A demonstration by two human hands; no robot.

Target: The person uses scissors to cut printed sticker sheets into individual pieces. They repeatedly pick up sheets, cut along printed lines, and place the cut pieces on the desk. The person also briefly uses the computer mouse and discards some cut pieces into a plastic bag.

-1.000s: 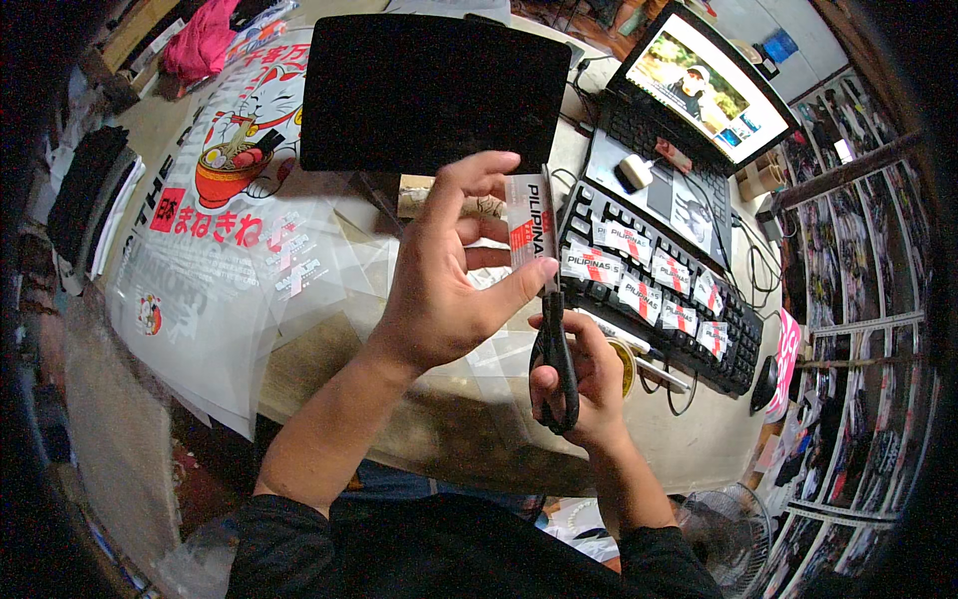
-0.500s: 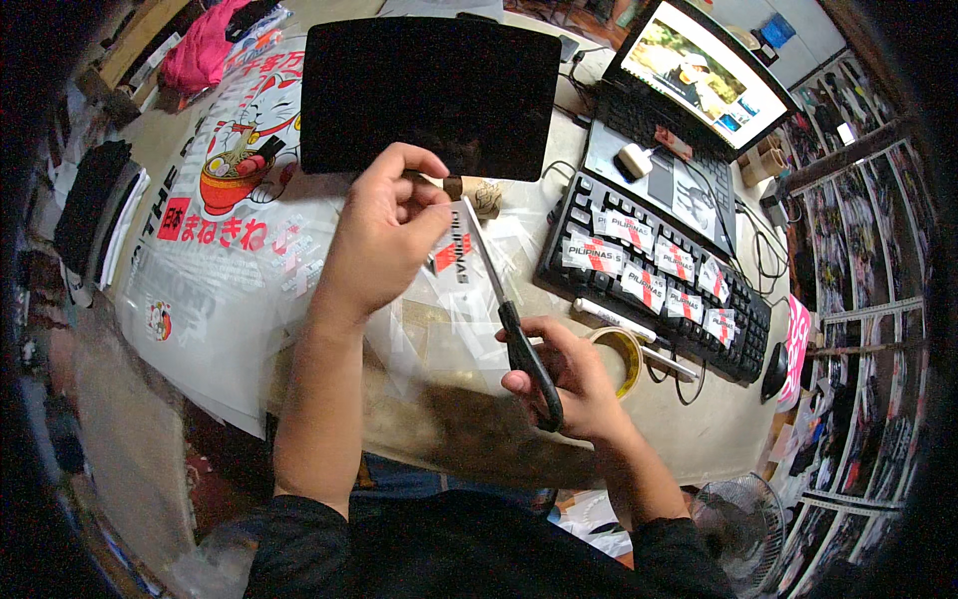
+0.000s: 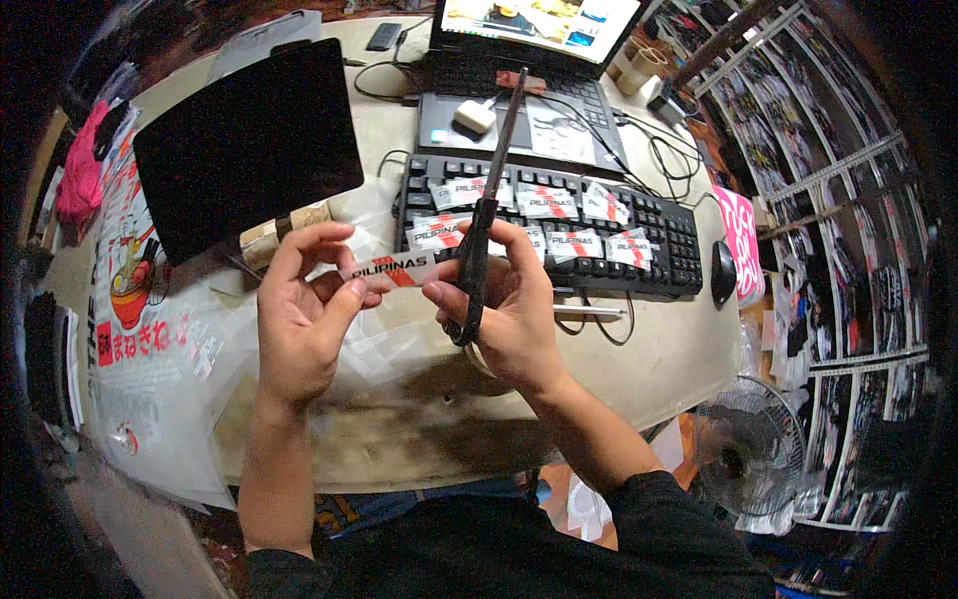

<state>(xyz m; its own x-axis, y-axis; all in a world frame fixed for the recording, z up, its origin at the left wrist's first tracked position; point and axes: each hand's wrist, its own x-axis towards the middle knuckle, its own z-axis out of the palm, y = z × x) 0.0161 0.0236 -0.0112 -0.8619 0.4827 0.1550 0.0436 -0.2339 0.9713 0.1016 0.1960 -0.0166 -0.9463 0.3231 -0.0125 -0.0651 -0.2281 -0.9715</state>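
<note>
My left hand [image 3: 304,324] pinches the left end of a small white sticker [image 3: 407,268] with dark lettering and red marks, held level above the table. In my right hand [image 3: 519,314] is a pair of black-handled scissors [image 3: 476,255], the blades together and pointing up and away from me. The right thumb tip is close to the sticker's right end; whether it touches cannot be made out. Just beyond, several similar stickers [image 3: 549,203] lie on a black keyboard [image 3: 684,262]. Clear film scraps [image 3: 384,339] lie on the table under my hands.
Behind the keyboard stands an open laptop [image 3: 434,110] with a white charger [image 3: 474,118] and cables on it. A black panel [image 3: 249,150] is at the left, near a printed film sheet [image 3: 150,389]. A mouse [image 3: 722,275] sits right; a fan [image 3: 748,449] stands beside the table.
The view has turned to the right. The sticker went from upright to level, and the scissors moved from along its edge to pointing up, with my right hand closer to my left.
</note>
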